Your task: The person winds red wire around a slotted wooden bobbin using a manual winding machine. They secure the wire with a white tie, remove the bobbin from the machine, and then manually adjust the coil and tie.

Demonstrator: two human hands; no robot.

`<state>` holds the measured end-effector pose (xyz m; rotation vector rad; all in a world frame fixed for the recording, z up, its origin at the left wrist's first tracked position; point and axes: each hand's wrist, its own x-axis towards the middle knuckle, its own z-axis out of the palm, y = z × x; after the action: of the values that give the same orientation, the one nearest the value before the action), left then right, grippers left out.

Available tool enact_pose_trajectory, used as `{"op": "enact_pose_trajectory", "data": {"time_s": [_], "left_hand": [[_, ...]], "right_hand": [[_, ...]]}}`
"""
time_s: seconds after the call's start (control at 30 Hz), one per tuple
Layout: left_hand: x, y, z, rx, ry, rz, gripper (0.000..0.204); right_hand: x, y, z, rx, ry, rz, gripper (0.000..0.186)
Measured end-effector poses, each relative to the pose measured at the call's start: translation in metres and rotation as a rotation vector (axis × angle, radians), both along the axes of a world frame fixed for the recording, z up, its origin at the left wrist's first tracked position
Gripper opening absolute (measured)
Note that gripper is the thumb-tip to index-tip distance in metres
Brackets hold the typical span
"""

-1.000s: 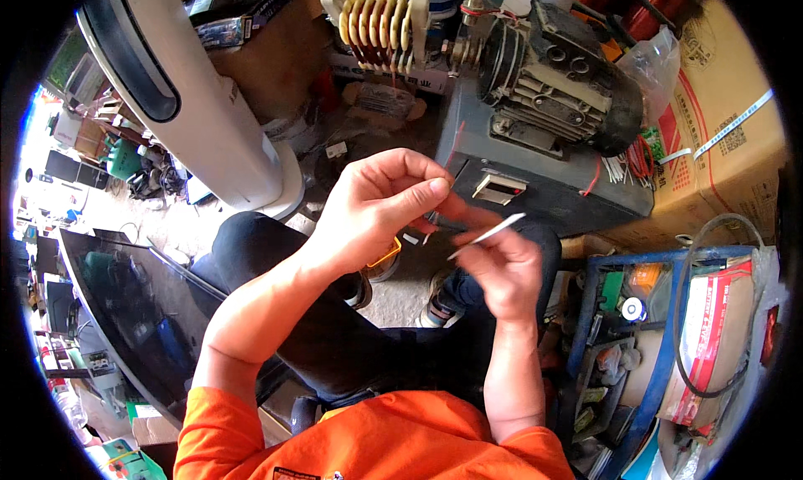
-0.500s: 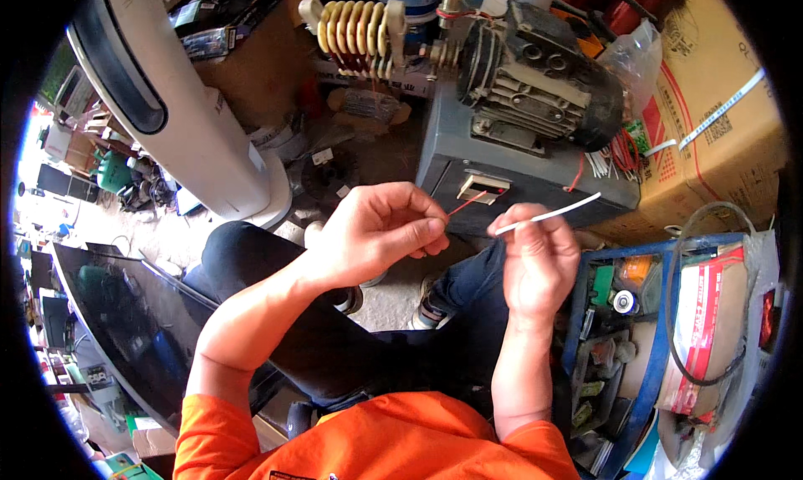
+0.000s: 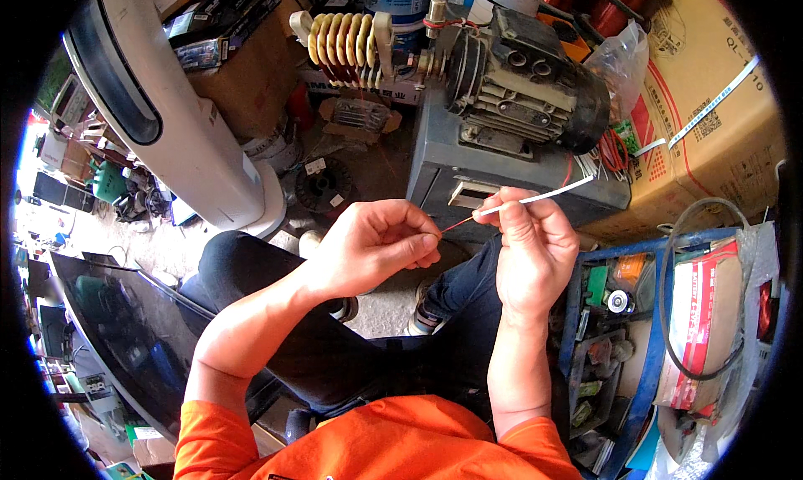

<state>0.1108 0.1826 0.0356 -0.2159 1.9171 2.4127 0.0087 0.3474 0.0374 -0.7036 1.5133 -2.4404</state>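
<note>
My left hand [image 3: 372, 244] pinches a thin red wire [image 3: 457, 225] between thumb and fingertips, and its free end points right. A slim white tube [image 3: 556, 192] is held between the thumb and fingers of my right hand [image 3: 535, 262]. The tube slants up to the right, beyond the fingers. Its near end meets the wire's tip, or nearly so; whether the wire has entered it is too small to tell. Both hands hover above my knees, in front of a grey metal cabinet [image 3: 428, 158].
On the cabinet stands a dark electric motor [image 3: 535, 91], beside a frame wound with yellowish coils [image 3: 341, 46]. A large cardboard box [image 3: 711, 137] is at right, above a blue crate [image 3: 661, 313] of small parts. A tall white appliance [image 3: 188, 120] and a dark screen panel [image 3: 125, 321] occupy the left.
My right hand has shifted slightly left and up, bringing the tube's near end to the wire's tip. My left hand has moved down a little; both grips are kept.
</note>
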Motion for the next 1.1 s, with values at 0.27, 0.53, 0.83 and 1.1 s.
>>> {"op": "enact_pose_trajectory", "data": {"time_s": [0.27, 0.53, 0.83, 1.1], "left_hand": [[0.0, 0.0, -0.004, -0.001, 0.017, 0.0, 0.013], [0.0, 0.0, -0.002, -0.036, 0.019, -0.001, 0.013], [-0.003, 0.004, 0.0, -0.022, 0.001, 0.052, 0.016], [-0.005, -0.004, -0.006, 0.269, 0.007, 0.191, 0.013]], "right_hand": [[0.001, -0.002, 0.0, 0.016, 0.004, -0.003, 0.011], [0.001, -0.002, 0.002, 0.013, -0.064, 0.026, 0.012], [0.0, -0.005, -0.003, 0.298, 0.189, 0.102, 0.005], [0.026, -0.007, -0.052, 0.175, -0.09, 0.336, 0.041]]}}
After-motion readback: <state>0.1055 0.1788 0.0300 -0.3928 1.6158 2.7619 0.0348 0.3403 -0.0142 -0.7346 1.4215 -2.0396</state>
